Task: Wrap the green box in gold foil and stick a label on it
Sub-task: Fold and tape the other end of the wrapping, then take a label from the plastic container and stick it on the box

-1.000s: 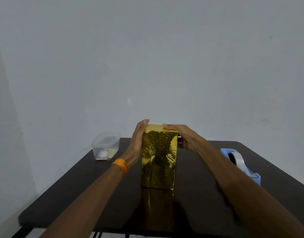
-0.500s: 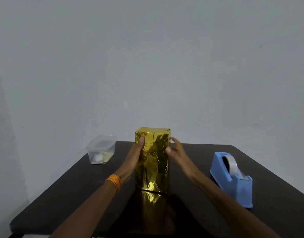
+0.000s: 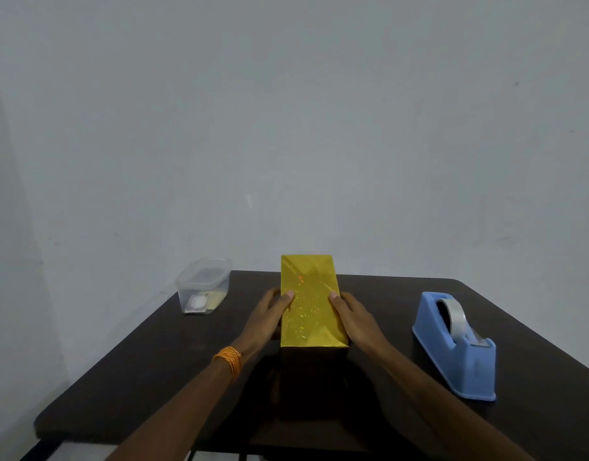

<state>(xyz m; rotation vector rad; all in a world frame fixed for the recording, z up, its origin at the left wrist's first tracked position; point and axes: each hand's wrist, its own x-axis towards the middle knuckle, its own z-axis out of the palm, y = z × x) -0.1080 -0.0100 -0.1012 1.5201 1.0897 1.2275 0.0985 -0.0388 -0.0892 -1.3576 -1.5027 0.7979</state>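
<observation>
The box [image 3: 308, 304] is fully covered in shiny gold foil and lies flat on the dark table [image 3: 147, 367], its long side pointing away from me. No green shows. My left hand [image 3: 265, 317] holds its left side with the thumb on the top face. My right hand [image 3: 354, 317] holds the right side the same way, thumb on the top edge. No label is visible on the foil.
A clear plastic container [image 3: 203, 287] with a lid and small white and yellowish items inside stands at the back left. A blue tape dispenser [image 3: 452, 347] with a roll of clear tape sits to the right. The wall is close behind the table.
The box stood upright between my hands before. It now lies on its long face, and both hands have shifted to its sides.
</observation>
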